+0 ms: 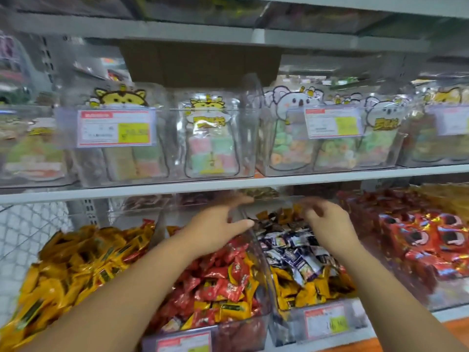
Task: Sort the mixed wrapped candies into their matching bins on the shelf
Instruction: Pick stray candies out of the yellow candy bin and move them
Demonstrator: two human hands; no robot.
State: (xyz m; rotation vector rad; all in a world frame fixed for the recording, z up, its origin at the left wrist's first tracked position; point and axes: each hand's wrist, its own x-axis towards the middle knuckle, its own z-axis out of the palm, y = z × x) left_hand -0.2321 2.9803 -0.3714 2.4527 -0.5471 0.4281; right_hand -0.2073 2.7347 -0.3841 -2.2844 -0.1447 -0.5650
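Shop shelving (228,185) of white metal carries clear bins, and both bare forearms reach up over the lower row. The left hand (215,224) hovers over the red candy bin (228,335), fingers spread straight, thumb by the clear divider wall (261,252). The right hand (327,224) hangs over the mixed bin (286,325) of blue-white and yellow candies (297,262), fingers bent downward and blurred; I cannot tell whether they pinch anything. A yellow candy heap (76,262) lies left and red packets (431,240) right. Farther up stand cartoon bags (208,138) behind a price label (115,128).
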